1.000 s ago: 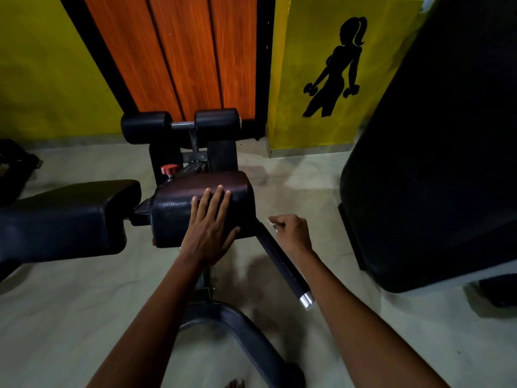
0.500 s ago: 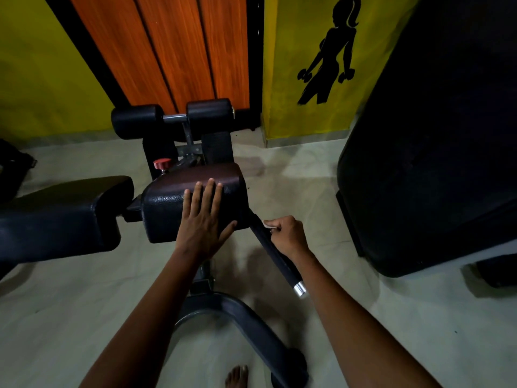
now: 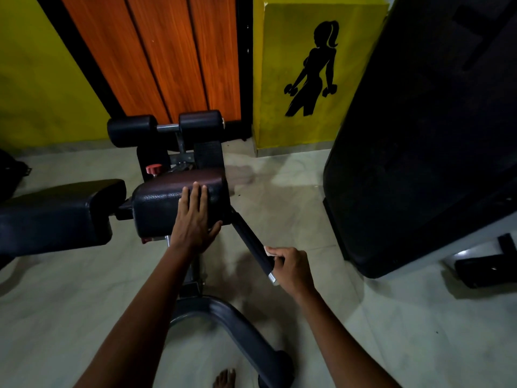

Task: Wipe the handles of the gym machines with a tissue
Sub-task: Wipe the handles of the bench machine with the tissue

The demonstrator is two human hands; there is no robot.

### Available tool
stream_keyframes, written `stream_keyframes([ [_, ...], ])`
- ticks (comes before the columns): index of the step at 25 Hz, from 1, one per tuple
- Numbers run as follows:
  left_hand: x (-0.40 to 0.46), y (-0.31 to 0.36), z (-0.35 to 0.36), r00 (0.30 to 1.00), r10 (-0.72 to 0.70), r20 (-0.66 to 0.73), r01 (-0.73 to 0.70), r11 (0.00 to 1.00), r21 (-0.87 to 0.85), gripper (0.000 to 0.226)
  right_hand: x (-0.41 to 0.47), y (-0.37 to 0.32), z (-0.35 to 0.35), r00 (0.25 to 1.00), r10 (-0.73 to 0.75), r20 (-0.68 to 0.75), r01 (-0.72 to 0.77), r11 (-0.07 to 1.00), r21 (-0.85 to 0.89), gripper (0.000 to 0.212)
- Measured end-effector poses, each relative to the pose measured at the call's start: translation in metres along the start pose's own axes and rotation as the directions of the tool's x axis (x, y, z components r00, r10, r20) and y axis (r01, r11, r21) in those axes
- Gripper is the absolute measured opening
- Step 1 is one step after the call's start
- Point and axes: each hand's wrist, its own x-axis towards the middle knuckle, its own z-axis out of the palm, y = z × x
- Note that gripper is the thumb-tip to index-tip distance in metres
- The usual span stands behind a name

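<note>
indoors, pale tiled floor, yellow wall — left hand flat on pad, right hand gripping tissue on handle

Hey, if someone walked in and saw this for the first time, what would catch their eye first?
Probably the right hand wrapped round the lower end of the black handle, a bit of white tissue showing in its grip, low in the middle. Beside it the left hand lies flat on the dark padded seat. Behind, a black silhouette with dumbbells stands out on the yellow wall panel.
</note>
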Motion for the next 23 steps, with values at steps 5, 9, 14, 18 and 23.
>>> stream_keyframes([
  [5,-0.003,0.006,-0.005,1.000,0.009,0.026,-0.009,1.000,-0.001,0.092,-0.003,0.005,-0.014,0.998,0.014,0.057,-0.014,1.000,-0.009,0.035],
  [9,0.002,-0.004,-0.005,0.998,0.067,0.017,-0.068,0.997,0.040,0.094,0.032,-0.009,-0.005,1.000,-0.004,-0.019,0.003,1.000,-0.029,0.033],
  [14,0.011,-0.008,0.004,0.996,0.093,-0.006,-0.092,0.994,0.064,0.092,0.079,-0.033,0.023,0.997,0.012,-0.070,-0.010,1.000,0.023,0.034],
  [18,0.011,-0.007,0.011,0.996,0.084,-0.037,-0.081,0.995,0.065,0.085,0.107,-0.042,0.048,0.999,0.039,-0.009,-0.038,0.999,0.027,0.034],
  [23,0.013,-0.009,0.013,0.998,0.071,-0.001,-0.070,0.994,0.084,0.084,0.112,-0.040,0.045,0.988,0.112,0.106,-0.114,0.993,0.010,0.033],
])
